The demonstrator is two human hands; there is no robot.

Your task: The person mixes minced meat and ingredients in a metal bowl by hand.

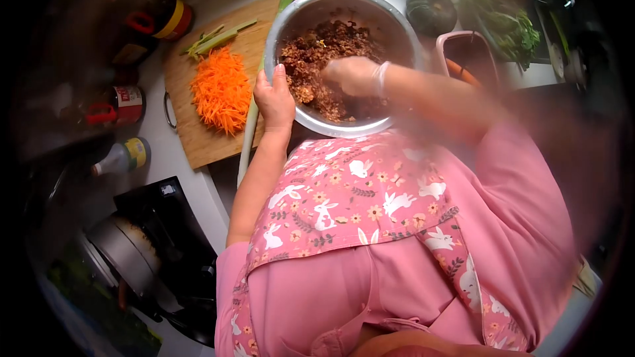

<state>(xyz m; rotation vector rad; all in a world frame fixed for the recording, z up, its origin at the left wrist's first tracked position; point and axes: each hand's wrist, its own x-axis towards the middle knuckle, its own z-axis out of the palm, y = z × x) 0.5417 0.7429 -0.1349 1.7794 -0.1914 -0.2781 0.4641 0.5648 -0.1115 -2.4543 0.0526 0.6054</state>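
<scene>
A metal bowl (391, 20) of dark reddish-brown minced filling (344, 34) is at the board's right edge, close against the apron. My left hand (275, 98) is closed on the bowl's left rim, with the thumb along its edge. Inside the bowl, my right hand (354, 76) is curled down into the filling and blurred by motion. Its fingertips are hidden, so anything they hold cannot be made out. A pale band (380, 79) circles the right wrist. Left of the bowl, shredded carrot (221, 91) lies heaped on a wooden cutting board (188, 139), below green stalks (225, 38).
Bottles with red caps (129, 103) and a smaller yellow-labelled bottle (129, 156) are at the left. A pot (126, 251) is at lower left. To the right are a pink container (486, 43) with a carrot (462, 71), a dark green squash (428, 12) and leafy greens (519, 33).
</scene>
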